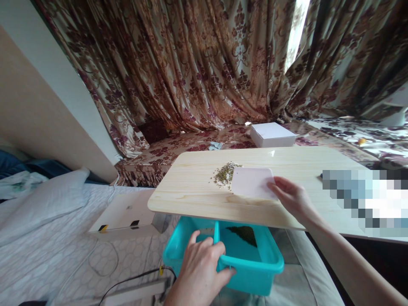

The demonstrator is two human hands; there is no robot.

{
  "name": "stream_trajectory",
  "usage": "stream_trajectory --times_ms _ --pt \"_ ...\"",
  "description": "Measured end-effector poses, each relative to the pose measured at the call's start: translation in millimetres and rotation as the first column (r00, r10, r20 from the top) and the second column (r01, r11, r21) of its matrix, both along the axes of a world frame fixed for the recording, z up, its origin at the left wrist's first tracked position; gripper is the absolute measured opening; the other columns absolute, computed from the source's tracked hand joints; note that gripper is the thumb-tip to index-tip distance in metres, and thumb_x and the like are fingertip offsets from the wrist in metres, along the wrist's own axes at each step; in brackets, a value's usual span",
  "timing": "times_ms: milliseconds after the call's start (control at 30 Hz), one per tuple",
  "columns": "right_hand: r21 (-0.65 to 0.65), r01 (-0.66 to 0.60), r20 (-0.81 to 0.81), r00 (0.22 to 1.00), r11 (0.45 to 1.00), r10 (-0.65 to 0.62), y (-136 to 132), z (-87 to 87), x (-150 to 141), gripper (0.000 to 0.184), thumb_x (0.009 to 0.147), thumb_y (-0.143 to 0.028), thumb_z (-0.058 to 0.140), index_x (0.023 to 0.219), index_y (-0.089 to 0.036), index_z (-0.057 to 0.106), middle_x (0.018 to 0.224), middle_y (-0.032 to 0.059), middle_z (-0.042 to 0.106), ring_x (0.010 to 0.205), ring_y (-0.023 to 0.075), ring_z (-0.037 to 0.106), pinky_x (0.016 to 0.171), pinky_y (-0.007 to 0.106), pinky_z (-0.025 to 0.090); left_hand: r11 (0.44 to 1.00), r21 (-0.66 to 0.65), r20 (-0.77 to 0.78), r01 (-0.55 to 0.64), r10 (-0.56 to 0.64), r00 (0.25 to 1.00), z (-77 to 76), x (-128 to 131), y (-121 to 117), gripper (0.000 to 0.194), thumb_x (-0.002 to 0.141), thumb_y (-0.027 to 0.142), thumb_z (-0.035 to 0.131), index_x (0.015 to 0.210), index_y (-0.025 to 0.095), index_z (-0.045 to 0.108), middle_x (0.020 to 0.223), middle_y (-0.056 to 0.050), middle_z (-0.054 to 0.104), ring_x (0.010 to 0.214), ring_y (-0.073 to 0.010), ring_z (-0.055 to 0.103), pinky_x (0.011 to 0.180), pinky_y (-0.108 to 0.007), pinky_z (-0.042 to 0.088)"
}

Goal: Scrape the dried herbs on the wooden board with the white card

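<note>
My right hand (291, 196) pinches the right edge of a flat, pale plastic scraper (253, 182) with rounded corners and a small hole. The scraper's left edge meets a scattered pile of small green and whitish grains (225, 173) on the wooden tabletop (194, 197). Below the table's near edge is a turquoise two-compartment bin (251, 264). My left hand (204, 259) grips it at the central divider, thumb over the front rim. A heap of dark green grains (245, 234) lies in the right compartment. My hand partly hides the left compartment, where a few pale bits show.
Behind the table stands a white box (272, 134), with a light blue cloth (215, 145) left of it. A flat carton (127, 212) lies on the bed (63, 225), near a black cable (137, 276). A blurred-out area (369, 202) covers the table's right end.
</note>
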State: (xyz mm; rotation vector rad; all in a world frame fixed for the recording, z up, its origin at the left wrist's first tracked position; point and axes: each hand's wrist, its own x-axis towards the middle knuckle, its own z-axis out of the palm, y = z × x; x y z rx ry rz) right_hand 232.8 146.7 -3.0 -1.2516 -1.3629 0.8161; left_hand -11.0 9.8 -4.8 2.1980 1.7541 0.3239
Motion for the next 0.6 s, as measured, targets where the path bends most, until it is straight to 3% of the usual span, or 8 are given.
stream_trajectory --times_ms 600 --pt "0.002 0.026 -0.014 1.000 1.000 -0.026 3.6 0.2 -2.6 0.016 0.068 -0.036 0.064 0.077 -0.023 0.067 0.080 0.0038 0.074 0.077 0.0222 0.068 0.068 0.030 0.054 1.000 -0.007 0.000 0.001 -0.001 1.000 -0.5 -1.4 0.4 0.014 0.074 0.033 0.069 0.073 0.023 0.058 0.079 0.002 0.059 0.091 -0.0209 0.057 0.104 -0.045 0.023"
